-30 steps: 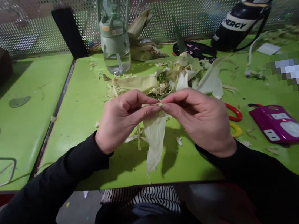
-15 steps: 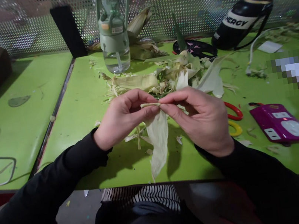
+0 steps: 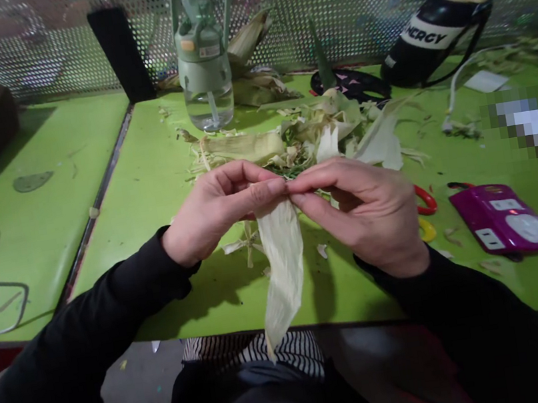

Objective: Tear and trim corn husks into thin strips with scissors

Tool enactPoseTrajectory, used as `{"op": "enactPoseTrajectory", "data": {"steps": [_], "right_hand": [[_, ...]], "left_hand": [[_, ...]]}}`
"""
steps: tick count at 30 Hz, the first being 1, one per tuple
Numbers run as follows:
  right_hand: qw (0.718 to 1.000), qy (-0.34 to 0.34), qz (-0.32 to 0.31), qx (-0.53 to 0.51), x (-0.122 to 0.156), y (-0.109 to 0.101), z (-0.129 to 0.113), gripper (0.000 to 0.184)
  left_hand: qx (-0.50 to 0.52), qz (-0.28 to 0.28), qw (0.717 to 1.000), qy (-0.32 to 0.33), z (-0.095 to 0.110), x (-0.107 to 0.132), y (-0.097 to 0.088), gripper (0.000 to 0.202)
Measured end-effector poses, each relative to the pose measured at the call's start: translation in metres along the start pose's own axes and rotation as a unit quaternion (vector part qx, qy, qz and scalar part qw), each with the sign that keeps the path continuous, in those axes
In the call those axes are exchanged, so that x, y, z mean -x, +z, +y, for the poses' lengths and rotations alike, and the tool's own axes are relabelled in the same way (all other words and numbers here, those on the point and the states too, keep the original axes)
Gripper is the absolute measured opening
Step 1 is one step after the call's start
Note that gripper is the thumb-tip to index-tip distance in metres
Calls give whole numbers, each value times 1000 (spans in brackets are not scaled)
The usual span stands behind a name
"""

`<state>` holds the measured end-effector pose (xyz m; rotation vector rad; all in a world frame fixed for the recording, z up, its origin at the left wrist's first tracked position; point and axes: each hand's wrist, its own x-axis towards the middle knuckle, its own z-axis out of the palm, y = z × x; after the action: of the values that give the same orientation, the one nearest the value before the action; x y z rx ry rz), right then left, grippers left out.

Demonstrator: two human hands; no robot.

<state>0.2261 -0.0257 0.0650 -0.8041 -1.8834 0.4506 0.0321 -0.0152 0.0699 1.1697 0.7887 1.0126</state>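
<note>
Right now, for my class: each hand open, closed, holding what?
Left hand: closed, holding a long, pale, papery husk strip by its top.
Right hand: closed, pinching at that strip's upper corner.

"NERGY" — on the white band (image 3: 432, 33) of the black bottle (image 3: 408, 66)

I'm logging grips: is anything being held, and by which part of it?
A pale husk strip, by its upper end: the left hand and right hand both pinch it there.
</note>
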Motion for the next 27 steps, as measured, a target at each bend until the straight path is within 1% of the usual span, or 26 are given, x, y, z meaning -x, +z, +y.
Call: {"op": "enactPoseTrajectory", "data": {"steps": [4,8,11,14,16,20,24,27], "right_hand": [[1000,22,-1,-5,-1,0,-2,18],[997,75,-6,-27,-2,0,-5,11],[991,121,-8,-64,-3,0,-5,10],[986,144,3,-80,-2,1,-4,13],[987,144,13,-75,-1,1,-2,15],[990,121,27,-62,0,1,1,18],[994,101,0,-38,0,0,4,16],[997,80,-13,-12,0,1,4,15]], "left_hand": [[-11,1,1000,19,0,0,0,12],[-28,-7,999,40,1,-1,-1,13],[-55,0,997,61,2,0,-1,17],[-70,2,995,74,3,0,-1,23],[-84,-5,994,72,3,0,-1,25],[-108,-6,992,62,4,2,-2,23],[-129,6,988,83,4,3,-2,21],[-137,0,987,87,4,3,-2,16]]}}
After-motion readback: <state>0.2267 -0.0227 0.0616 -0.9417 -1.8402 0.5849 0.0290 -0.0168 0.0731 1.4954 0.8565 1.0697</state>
